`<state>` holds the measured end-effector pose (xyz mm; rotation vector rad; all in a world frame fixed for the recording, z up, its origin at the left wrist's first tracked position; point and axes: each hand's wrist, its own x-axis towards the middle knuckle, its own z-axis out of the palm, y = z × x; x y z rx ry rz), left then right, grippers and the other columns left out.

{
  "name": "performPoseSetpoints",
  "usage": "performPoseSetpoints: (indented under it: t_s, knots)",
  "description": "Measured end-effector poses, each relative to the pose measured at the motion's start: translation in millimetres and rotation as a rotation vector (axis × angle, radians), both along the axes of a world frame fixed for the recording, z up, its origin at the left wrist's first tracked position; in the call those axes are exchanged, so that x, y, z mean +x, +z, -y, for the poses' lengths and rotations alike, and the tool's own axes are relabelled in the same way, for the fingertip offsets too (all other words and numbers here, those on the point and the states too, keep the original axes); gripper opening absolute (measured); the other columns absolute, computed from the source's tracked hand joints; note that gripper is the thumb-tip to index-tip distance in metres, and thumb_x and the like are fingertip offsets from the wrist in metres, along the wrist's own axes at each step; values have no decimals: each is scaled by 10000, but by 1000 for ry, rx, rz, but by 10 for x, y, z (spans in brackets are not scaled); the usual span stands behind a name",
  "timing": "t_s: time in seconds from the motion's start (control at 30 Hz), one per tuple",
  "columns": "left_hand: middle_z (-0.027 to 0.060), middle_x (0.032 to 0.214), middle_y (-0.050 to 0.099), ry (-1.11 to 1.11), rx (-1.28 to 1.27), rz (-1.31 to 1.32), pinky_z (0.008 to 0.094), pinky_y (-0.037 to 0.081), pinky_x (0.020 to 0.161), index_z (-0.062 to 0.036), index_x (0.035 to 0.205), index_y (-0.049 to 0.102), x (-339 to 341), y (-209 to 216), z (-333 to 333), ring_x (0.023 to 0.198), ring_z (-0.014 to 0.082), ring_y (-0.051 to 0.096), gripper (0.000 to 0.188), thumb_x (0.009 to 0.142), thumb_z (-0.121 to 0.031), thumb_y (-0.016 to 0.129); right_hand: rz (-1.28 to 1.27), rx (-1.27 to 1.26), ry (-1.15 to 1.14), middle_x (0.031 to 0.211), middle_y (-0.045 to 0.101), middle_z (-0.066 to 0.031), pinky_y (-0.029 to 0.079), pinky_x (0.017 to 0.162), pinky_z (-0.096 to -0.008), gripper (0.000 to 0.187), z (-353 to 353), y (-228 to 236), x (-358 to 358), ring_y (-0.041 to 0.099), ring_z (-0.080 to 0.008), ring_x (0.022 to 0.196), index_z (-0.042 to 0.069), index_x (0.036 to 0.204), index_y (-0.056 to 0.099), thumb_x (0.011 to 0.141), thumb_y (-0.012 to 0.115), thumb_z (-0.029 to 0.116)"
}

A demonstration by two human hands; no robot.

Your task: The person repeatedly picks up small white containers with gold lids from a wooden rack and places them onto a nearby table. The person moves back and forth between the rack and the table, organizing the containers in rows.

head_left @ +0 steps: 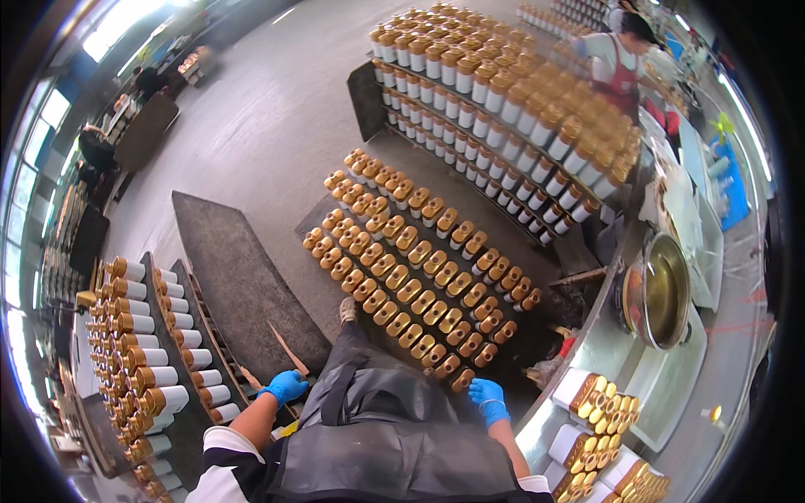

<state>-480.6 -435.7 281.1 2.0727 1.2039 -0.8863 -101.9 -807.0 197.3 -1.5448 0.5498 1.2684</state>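
My left hand (286, 386), in a blue glove, is beside the near end of a dark board (243, 281). Its fingers are curled, and what they may grip is hidden. A pointed strip of wood (288, 348) lies on that board, close to the hand. Also gloved in blue, my right hand (490, 401) is just right of the nearest gold-topped container (463, 380). Its fingers are loosely bent, with nothing seen in them. That container belongs to several slanting rows of gold-topped containers (409, 291) standing in front of me.
A tiered rack (366, 105) of white containers with gold-brown tops stands beyond. More white containers (151, 356) fill shelves at left. At right are a metal pan (662, 289) of yellowish liquid and containers lying stacked (587, 419). A person in a red apron (616, 71) stands far right.
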Motion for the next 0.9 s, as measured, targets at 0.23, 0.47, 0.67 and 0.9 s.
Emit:
performPoseSetpoints:
  t_s: [0.23, 0.47, 0.67, 0.9]
  knots:
    - [186, 1037, 610, -21, -126, -64, 402, 458, 839, -63, 1067, 595, 86, -245, -634, 968, 348, 578, 422, 777, -366, 550, 126, -83, 63, 686, 623, -48, 415, 449, -231, 155, -605, -105, -23, 554, -123, 517, 20, 803, 651, 806, 582, 159]
    - [186, 982, 620, 60, -119, 25, 421, 466, 812, -65, 974, 618, 560, -1158, -2033, 923, 359, 585, 338, 782, -335, 553, 437, -153, 600, 760, 650, -101, 483, 598, -294, 207, -1934, -465, -26, 607, -165, 621, 52, 906, 676, 781, 573, 180]
    - [188, 1055, 592, 539, 141, 381, 421, 459, 833, -51, 984, 600, 1215, -2696, -3319, 951, 355, 575, 258, 759, -178, 600, 1041, 48, 1382, 785, 627, -138, 480, 637, -412, 205, -4614, -1057, 244, 609, -319, 730, 104, 885, 638, 779, 567, 265]
    - [144, 1342, 366, 327, 335, 367, 413, 453, 859, -28, 937, 581, 2105, -3456, -4608, 1023, 349, 524, 275, 720, -177, 661, 1688, 289, 1934, 1043, 555, -84, 452, 751, -331, 261, -7661, -2510, 531, 556, -219, 844, 30, 988, 588, 739, 534, 86]
